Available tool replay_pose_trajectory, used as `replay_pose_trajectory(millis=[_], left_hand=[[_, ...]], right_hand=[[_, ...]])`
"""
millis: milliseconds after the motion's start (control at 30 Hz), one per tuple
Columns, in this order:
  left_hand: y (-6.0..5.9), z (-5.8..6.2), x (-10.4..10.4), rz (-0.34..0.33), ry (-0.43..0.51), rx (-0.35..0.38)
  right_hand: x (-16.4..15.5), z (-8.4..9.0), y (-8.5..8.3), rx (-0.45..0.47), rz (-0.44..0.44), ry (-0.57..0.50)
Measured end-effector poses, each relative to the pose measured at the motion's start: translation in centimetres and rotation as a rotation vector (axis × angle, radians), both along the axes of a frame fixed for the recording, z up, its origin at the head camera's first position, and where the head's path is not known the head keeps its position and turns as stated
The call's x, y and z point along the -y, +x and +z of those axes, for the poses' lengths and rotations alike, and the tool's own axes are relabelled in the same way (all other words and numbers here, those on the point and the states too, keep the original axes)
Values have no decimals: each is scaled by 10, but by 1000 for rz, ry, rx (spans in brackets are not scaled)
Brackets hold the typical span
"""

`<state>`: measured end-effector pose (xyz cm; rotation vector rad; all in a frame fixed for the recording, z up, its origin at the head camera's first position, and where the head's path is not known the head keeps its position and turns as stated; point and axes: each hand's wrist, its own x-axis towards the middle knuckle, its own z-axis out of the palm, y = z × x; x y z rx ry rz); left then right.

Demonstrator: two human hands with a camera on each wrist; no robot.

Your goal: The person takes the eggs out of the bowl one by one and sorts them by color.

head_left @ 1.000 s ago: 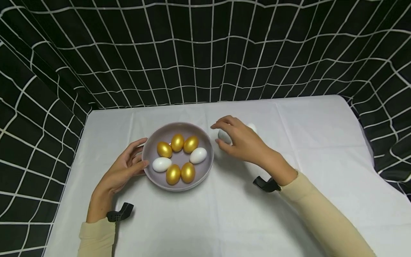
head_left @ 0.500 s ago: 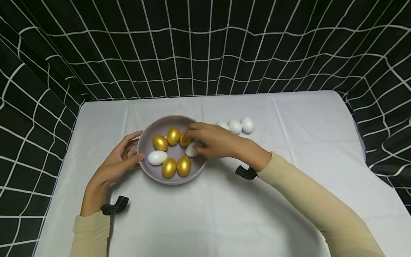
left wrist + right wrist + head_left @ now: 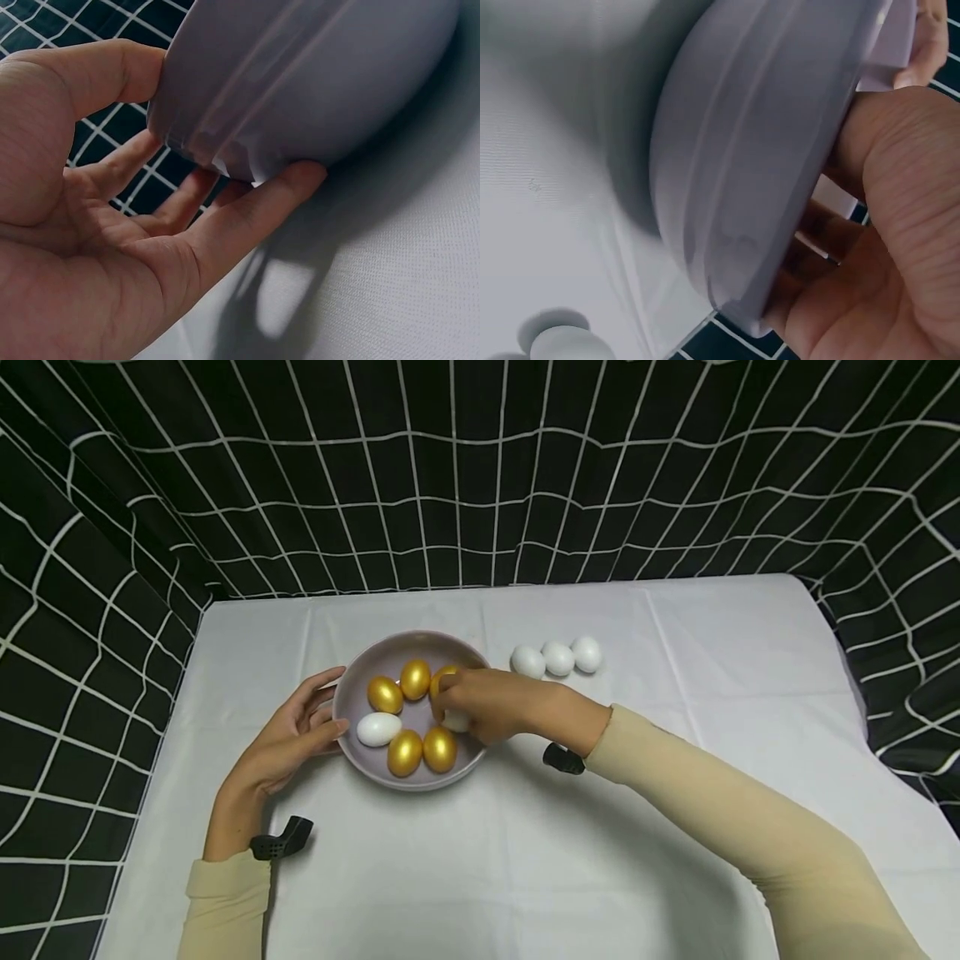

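Observation:
A round mauve bowl stands on the white cloth with several gold eggs and two white eggs inside. My left hand holds the bowl's left side, its thumb at the rim and its fingers against the outer wall. Over the bowl's right rim reaches my right hand, its fingers curled round a white egg that they partly cover. Another white egg lies at the left inside the bowl. In the right wrist view, the bowl wall hides the right fingertips.
Three white eggs lie in a row on the white tablecloth, to the right of and behind the bowl. Black cloth with a white grid rises behind and at both sides of the table.
My right hand has moved left from beside the white eggs on the table into the bowl and taken hold of its right-hand white egg. My left hand has stayed at the bowl's left side.

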<state>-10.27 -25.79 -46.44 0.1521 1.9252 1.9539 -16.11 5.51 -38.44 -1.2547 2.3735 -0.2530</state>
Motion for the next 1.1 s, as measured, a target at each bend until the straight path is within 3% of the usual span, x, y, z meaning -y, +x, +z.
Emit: replay_pose_trajectory(millis=[300, 633, 1100], left_hand=[[3, -1, 1, 14, 4, 17], [3, 4, 1, 17, -5, 4], [0, 2, -1, 15, -1, 4]], right_hand=[[8, -4, 1, -3, 31, 61], [8, -1, 1, 20, -1, 76], [-1, 13, -3, 23, -33, -49]])
